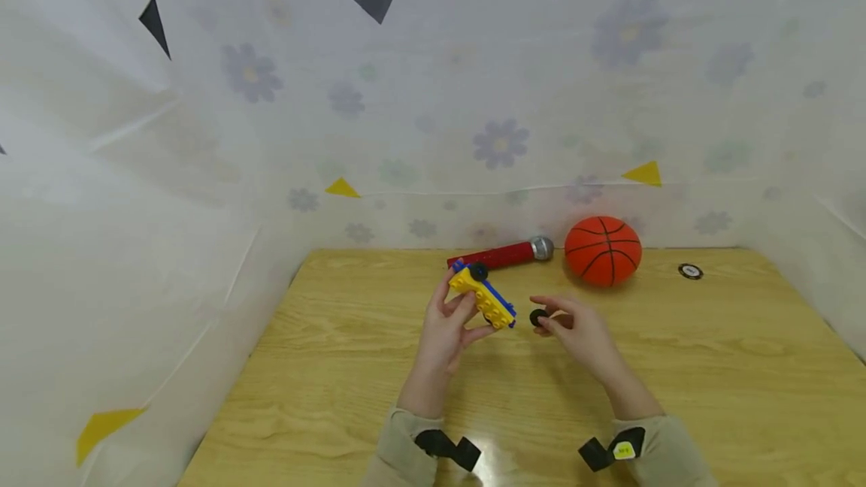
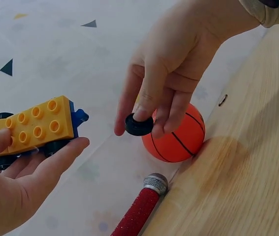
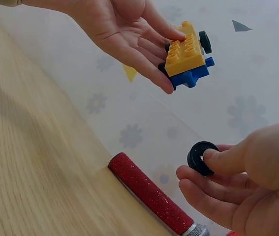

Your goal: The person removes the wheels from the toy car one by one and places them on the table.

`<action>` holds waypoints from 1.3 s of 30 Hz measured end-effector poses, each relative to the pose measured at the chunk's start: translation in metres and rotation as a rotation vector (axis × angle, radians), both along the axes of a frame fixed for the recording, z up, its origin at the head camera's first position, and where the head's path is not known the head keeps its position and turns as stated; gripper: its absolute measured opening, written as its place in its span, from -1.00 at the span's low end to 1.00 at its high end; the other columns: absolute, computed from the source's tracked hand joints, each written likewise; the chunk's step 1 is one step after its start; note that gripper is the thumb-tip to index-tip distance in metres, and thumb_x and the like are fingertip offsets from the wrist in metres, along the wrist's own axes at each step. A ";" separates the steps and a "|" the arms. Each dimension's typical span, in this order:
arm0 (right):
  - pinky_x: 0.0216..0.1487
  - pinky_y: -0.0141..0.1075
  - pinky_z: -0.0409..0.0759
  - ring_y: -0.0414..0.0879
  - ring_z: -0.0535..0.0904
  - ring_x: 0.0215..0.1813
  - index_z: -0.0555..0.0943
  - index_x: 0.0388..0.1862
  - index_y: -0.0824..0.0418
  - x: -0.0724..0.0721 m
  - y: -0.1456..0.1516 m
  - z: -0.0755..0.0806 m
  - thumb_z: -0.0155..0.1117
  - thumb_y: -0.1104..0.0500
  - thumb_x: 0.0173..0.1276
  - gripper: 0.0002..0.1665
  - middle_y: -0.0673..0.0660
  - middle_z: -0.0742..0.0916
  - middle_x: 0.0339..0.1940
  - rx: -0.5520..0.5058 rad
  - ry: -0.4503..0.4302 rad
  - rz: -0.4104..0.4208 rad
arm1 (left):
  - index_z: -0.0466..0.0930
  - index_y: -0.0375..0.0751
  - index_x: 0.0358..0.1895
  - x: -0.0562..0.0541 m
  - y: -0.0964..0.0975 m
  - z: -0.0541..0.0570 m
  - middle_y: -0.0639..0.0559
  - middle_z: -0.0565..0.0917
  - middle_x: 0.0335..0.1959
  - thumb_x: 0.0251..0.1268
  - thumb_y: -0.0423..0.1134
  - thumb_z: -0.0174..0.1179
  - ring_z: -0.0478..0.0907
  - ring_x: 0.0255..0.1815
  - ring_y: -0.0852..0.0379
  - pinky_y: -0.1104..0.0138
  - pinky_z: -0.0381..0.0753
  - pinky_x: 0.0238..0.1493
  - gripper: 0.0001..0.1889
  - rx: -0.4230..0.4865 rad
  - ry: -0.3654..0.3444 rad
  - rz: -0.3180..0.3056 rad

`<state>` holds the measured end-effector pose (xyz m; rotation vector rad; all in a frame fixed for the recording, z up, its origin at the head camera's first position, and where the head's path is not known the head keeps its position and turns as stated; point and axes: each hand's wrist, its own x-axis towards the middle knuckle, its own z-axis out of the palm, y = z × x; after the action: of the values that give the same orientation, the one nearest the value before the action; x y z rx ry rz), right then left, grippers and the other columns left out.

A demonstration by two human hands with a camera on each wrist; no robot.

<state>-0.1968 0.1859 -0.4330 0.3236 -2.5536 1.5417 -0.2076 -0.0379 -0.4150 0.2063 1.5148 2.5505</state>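
Observation:
My left hand (image 1: pixel 441 333) holds a yellow and blue toy brick car (image 1: pixel 489 301) above the table, thumb on its studded yellow top and fingers at its side and underneath. Black wheels (image 3: pixel 205 42) sit on the car's blue base. At one corner a blue axle stub (image 3: pixel 209 62) shows bare, close to a blue hitch at the car's end. My right hand (image 1: pixel 583 337) pinches a loose black toy wheel (image 3: pixel 201 158) between thumb and fingers. This wheel is apart from the car, a short way to its right in the head view.
Behind the hands, a red microphone (image 1: pixel 504 255) with a silver head lies on the wooden table (image 1: pixel 325 367). An orange basketball (image 1: pixel 603 252) sits right of it, with a black and white round chip (image 1: pixel 691 271) farther right. A flower-patterned sheet (image 1: pixel 433 96) stands behind.

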 end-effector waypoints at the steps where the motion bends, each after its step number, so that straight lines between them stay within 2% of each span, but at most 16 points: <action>1: -0.21 -0.16 0.76 -0.03 0.77 -0.28 0.59 0.19 0.33 -0.002 0.000 -0.003 0.24 0.47 0.33 -0.56 0.28 0.63 -0.19 0.005 -0.010 0.003 | 0.12 0.12 0.54 0.000 0.000 0.000 -0.10 0.60 0.08 0.52 -0.28 0.05 0.59 0.20 -0.15 0.15 0.77 -0.23 -0.39 -0.007 -0.004 0.006; 5: -0.26 -0.22 0.76 -0.01 0.75 -0.30 0.57 0.19 0.34 -0.009 0.001 -0.015 0.25 0.49 0.30 -0.54 0.29 0.69 -0.20 0.047 -0.033 0.015 | 0.12 0.12 0.54 -0.001 0.000 0.000 -0.11 0.60 0.06 0.52 -0.28 0.06 0.59 0.20 -0.16 0.11 0.76 -0.21 -0.39 -0.021 -0.020 0.022; 10: -0.33 -0.40 0.69 -0.05 0.73 -0.32 0.63 -0.02 0.35 -0.013 -0.002 -0.029 0.29 0.47 0.28 -0.72 0.27 0.75 -0.24 0.092 -0.023 0.014 | 0.11 0.11 0.55 -0.003 -0.002 -0.001 -0.09 0.60 0.04 0.52 -0.30 0.05 0.61 0.16 -0.12 0.11 0.77 -0.22 -0.38 -0.016 -0.017 0.032; 13: -0.32 -0.43 0.67 -0.06 0.71 -0.30 0.66 -0.10 0.33 -0.014 -0.002 -0.037 0.30 0.46 0.28 -0.78 0.25 0.75 -0.22 0.101 -0.029 0.000 | 0.11 0.09 0.55 -0.002 -0.002 0.001 -0.10 0.59 0.06 0.52 -0.30 0.05 0.62 0.14 -0.08 0.12 0.77 -0.22 -0.39 -0.023 -0.012 0.022; 20: -0.22 -0.35 0.63 -0.13 0.67 -0.22 0.69 -0.01 0.23 -0.013 0.000 -0.047 0.48 0.28 0.19 -0.65 0.18 0.73 -0.09 0.189 -0.132 -0.048 | 0.13 0.10 0.54 0.001 0.001 0.000 -0.13 0.59 0.13 0.54 -0.30 0.02 0.62 0.12 -0.02 0.16 0.77 -0.21 -0.41 -0.035 -0.017 -0.008; 28: -0.27 -0.34 0.59 -0.14 0.60 -0.26 0.72 -0.05 0.21 -0.016 0.001 -0.058 0.53 0.26 0.11 -0.63 0.13 0.68 -0.21 0.302 -0.088 -0.061 | 0.10 0.09 0.55 0.002 0.002 0.002 -0.09 0.60 0.07 0.54 -0.32 0.01 0.62 0.12 -0.04 0.15 0.77 -0.23 -0.40 -0.008 -0.021 0.012; 33: -0.36 -0.40 0.54 -0.17 0.56 -0.34 0.70 -0.10 0.25 -0.018 0.006 -0.065 0.54 0.29 0.09 -0.64 0.13 0.68 -0.26 0.307 -0.075 -0.054 | 0.07 0.05 0.56 0.001 0.005 0.003 -0.18 0.57 0.15 0.54 -0.30 0.02 0.60 0.15 -0.07 0.08 0.75 -0.15 -0.38 -0.017 -0.016 0.003; 39: -0.43 -0.42 0.48 -0.20 0.49 -0.41 0.68 -0.02 0.23 -0.018 0.009 -0.069 0.51 0.32 0.12 -0.60 0.11 0.71 -0.22 0.324 -0.095 -0.039 | 0.08 0.03 0.56 0.001 0.010 0.000 -0.30 0.53 0.24 0.53 -0.29 0.03 0.56 0.23 -0.16 -0.04 0.69 -0.06 -0.38 -0.034 -0.030 -0.002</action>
<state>-0.2150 0.1953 -0.5024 0.2377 -2.8652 1.1520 -0.2067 -0.0281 -0.4148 0.1641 1.5446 2.5125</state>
